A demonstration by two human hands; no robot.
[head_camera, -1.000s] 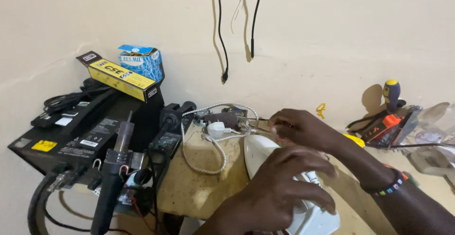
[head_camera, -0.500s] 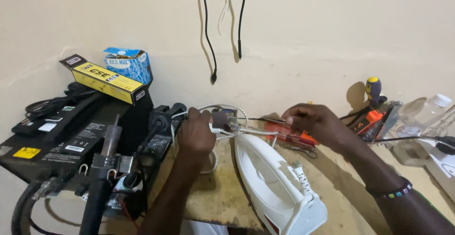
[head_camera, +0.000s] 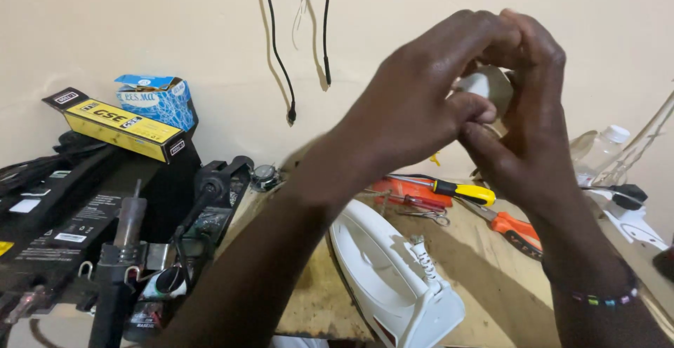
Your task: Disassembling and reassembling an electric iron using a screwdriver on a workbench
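Cluttered tabletop (head_camera: 484, 264) below; small white plug (head_camera: 476, 84), probably light and stiff, is pinched by both hands (head_camera: 421, 109), upper right.

Only 1 view is given, from a camera worn on the person's head. It looks forward and slightly down across the desk (head_camera: 484, 271) toward a cream wall (head_camera: 140, 32) that fills the upper half of the frame. The view is close: the left hand (head_camera: 421, 109) and right hand (head_camera: 526, 130) are raised near the lens at 1 o'clock and loom large. A white iron (head_camera: 393, 278) lies at 6 o'clock, and black boxes (head_camera: 63, 214) sit at 8 o'clock.
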